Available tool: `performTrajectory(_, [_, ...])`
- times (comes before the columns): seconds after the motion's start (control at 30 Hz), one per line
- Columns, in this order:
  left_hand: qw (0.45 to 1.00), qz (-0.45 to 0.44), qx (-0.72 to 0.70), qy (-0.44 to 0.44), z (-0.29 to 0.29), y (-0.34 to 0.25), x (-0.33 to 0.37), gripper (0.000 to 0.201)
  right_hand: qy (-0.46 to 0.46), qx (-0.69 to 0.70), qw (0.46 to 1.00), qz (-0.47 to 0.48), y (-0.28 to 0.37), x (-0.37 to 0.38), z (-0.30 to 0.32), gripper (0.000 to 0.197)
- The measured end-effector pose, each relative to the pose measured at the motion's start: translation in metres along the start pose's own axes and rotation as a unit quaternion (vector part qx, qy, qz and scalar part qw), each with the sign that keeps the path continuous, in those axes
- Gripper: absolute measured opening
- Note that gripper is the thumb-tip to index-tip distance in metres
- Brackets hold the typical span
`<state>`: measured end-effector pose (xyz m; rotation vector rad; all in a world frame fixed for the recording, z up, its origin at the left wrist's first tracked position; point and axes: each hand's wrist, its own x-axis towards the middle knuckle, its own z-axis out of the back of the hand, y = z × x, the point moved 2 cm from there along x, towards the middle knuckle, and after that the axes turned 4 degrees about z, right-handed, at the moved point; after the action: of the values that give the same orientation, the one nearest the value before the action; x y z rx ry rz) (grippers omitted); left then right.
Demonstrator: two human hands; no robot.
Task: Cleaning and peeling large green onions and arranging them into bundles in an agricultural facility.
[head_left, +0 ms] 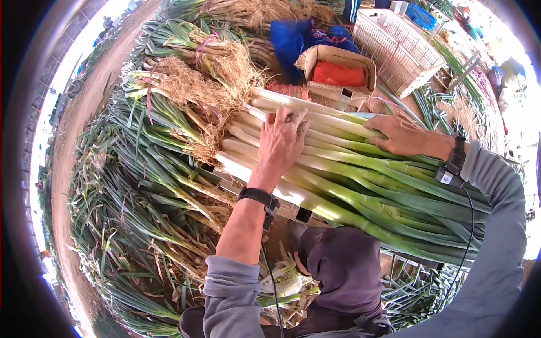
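Surroundings: heaps of untrimmed leeks point(169, 129) with roots at left; cardboard box point(338, 70) and white plastic crate point(397, 48) behind.
Stack: trimmed leeks point(349, 180) piled across the middle, white ends to the left.
Left hand point(282, 141): flat, fingers spread, pressing on white stems.
Right hand point(403, 135): open palm resting on the far side of stack.

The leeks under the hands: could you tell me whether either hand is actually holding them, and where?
Neither grips: the left hand lies flat on the trimmed leeks near their white ends; the right hand rests mid-stalk.
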<state>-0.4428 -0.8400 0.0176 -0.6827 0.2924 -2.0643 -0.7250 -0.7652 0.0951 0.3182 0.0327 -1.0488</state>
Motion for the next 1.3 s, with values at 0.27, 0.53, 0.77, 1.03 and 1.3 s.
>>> performTrajectory(0.27, [1.0, 0.003, 0.022, 0.007, -0.001, 0.001, 0.002, 0.036, 0.044, 0.011, 0.999, -0.007, -0.006, 0.013, 0.006, 0.042])
performTrajectory(0.53, [0.998, -0.022, 0.045, 0.032, 0.0, -0.007, 0.01, 0.034, -0.073, 0.058, 0.995, 0.041, -0.03, 0.001, -0.016, 0.037])
performTrajectory(0.77, [0.997, 0.017, 0.005, 0.069, -0.002, 0.005, 0.003, 0.034, -0.02, 0.139, 0.99, -0.026, -0.012, -0.024, 0.034, 0.047])
performTrajectory(1.03, [0.995, 0.029, 0.007, 0.096, 0.005, -0.005, 0.007, 0.035, -0.05, -0.083, 0.993, -0.062, -0.003, -0.1, 0.016, 0.045])
performTrajectory(1.3, [0.996, 0.02, 0.038, 0.081, 0.01, -0.008, 0.016, 0.035, -0.105, -0.059, 0.991, -0.049, -0.018, -0.1, 0.003, 0.029])
